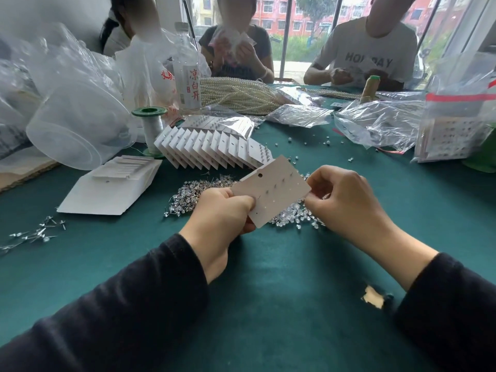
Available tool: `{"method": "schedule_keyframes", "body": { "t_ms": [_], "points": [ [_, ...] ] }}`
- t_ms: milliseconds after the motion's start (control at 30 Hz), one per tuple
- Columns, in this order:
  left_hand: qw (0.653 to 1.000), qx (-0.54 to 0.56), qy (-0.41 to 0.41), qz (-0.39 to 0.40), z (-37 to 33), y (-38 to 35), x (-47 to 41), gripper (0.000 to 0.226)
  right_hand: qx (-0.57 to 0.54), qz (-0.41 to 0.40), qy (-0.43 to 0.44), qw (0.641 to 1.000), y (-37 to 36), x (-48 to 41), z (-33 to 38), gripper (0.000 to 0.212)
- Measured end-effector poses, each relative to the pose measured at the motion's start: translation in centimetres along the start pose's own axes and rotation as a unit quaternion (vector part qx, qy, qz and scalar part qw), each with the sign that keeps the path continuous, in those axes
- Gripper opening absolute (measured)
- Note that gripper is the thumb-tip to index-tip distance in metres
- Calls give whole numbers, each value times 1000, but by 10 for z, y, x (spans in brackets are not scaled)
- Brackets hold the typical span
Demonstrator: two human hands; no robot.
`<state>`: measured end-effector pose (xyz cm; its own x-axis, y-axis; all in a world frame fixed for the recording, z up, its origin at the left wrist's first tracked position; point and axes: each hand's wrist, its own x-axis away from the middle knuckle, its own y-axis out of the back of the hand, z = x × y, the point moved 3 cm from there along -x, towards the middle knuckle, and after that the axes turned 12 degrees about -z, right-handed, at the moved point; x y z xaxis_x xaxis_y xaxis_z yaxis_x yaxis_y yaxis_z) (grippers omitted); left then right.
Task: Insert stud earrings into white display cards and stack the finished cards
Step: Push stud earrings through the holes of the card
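Green table (268, 291), crowded. Largest to smallest:

Blank card stock (107, 189): one flat white pile at my left, more blanks fanned on top. Count not readable, so plenty left to do by my estimate.

Finished cards (212, 149): one overlapping row leaning just behind the work spot, about a dozen visible, each with studs along the edge. That is the done part. More filled cards look bagged behind them; I can't count those.

Loose stud earrings (193, 191): one big heap directly under my hands, far too many to count. A smaller scatter (35, 234) sits at the left table edge, roughly ten to fifteen, and a few strays lie farther back.

Card in work (271, 189): one, held tilted in the air above the heap, hang hole toward the top. About four stud posts show in one diagonal line; a few punched holes below look empty. I'd call it partly filled, not ready to stack.

Left hand (222, 213): closed on the card's lower left corner, thumb on the face, fingers behind.

Right hand (341, 194): fingers curled and pinched at the card's right edge. Can't tell whether a stud is between the fingertips; too small and hidden.

Other people at the far side, not part of my job.
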<state>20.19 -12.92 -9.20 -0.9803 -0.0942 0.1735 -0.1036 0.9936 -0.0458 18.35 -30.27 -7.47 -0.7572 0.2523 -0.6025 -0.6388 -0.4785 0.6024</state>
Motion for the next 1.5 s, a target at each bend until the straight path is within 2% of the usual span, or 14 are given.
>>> {"method": "schedule_keyframes", "body": {
  "t_ms": [333, 667, 900, 967, 1067, 1200, 1367, 1500],
  "points": [
    [1000, -14, -28, 3, 1, -2, 1, 25, -54, 5, -20, 998, 0, 2, -1, 14],
    [1000, -1, -15, 4, 0, -2, 1, 22, -158, -34, -138, 977, 5, 1, -8, 12],
    [1000, -4, -23, 8, 2, -2, -1, 22, -209, -38, -204, 956, 11, 2, -5, 20],
    [999, -10, -35, 10, 2, -3, 1, 25, -199, -46, -176, 963, 17, 3, 2, 19],
    [998, -25, -58, 19, 3, -4, 4, 31, -143, -80, -73, 984, 25, 9, 25, 15],
    [995, -54, -82, 24, 4, -5, 5, 46, -154, -96, 4, 983, 18, 25, 52, 12],
    [993, -66, -100, 11, 5, -6, 5, 26, -102, -59, 62, 991, -2, 33, 56, 6],
    [991, -77, -107, 6, 5, -7, 5, 24, -98, -60, 63, 991, -8, 34, 53, 5]
  ]
}}
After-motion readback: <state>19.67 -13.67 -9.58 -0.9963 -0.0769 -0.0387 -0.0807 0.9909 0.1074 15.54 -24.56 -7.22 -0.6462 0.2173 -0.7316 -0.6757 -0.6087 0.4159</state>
